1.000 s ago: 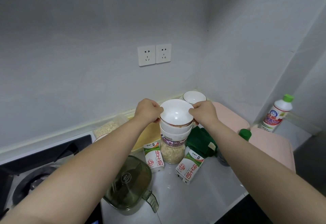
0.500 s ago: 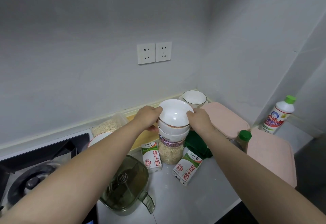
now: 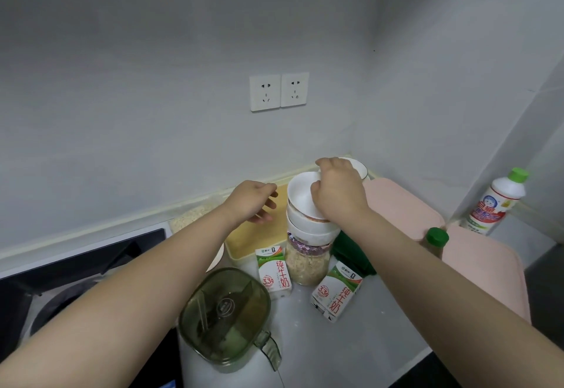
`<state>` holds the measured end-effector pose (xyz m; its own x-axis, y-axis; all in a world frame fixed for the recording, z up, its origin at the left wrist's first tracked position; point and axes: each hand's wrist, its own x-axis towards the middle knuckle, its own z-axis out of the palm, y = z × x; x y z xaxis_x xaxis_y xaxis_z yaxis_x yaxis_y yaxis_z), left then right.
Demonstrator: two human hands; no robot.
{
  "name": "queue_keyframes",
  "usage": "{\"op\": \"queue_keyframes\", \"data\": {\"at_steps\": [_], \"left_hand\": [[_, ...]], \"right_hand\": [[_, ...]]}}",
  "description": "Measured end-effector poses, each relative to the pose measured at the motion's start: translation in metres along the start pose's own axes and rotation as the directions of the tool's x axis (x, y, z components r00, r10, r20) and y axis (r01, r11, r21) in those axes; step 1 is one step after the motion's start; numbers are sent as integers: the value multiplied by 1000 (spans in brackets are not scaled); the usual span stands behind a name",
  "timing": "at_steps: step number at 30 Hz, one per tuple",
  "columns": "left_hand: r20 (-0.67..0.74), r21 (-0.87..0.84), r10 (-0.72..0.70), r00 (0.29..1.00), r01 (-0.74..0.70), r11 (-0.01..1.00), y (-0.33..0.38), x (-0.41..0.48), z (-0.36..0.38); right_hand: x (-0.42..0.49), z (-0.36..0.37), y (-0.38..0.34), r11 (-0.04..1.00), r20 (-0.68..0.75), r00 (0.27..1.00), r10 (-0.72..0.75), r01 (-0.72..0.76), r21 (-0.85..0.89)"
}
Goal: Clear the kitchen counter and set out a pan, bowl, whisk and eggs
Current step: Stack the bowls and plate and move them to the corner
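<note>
A stack of white bowls [image 3: 300,204] rests on top of a glass jar of oats [image 3: 307,262] near the back wall. My right hand [image 3: 337,192] grips the rim of the top bowl, which tilts toward the left. My left hand [image 3: 253,201] hovers just left of the stack, fingers apart, holding nothing. Another white bowl [image 3: 360,167] stands in the corner behind my right hand, mostly hidden. I see no pan, whisk or eggs.
Two milk cartons [image 3: 274,273] [image 3: 337,293] flank the jar. A green-lidded jug [image 3: 227,317] sits in front, a yellow container [image 3: 256,235] behind, a green cloth [image 3: 351,253], pink lids [image 3: 403,207], a green-capped bottle [image 3: 435,241], a white bottle [image 3: 494,201], and a stove [image 3: 61,280] at left.
My left hand has let go of the bowl stack and moved left. My right hand has shifted over the top bowl's rim and tipped it.
</note>
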<state>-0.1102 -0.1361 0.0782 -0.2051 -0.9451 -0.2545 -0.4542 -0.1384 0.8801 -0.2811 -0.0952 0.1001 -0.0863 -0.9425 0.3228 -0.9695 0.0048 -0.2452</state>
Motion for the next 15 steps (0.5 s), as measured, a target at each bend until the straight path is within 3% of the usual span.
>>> {"op": "queue_keyframes", "data": {"at_steps": [11, 13, 15], "left_hand": [[-130, -111, -33, 991, 19, 994, -57, -8, -73], [-190, -44, -30, 981, 22, 999, -77, -8, -85], [-269, 133, 10, 963, 26, 991, -98, -5, -96]], "right_hand": [[16, 35, -96, 955, 30, 958, -286, 287, -71], [13, 50, -112, 961, 106, 955, -277, 277, 11], [8, 69, -123, 977, 257, 945, -200, 174, 123]]}}
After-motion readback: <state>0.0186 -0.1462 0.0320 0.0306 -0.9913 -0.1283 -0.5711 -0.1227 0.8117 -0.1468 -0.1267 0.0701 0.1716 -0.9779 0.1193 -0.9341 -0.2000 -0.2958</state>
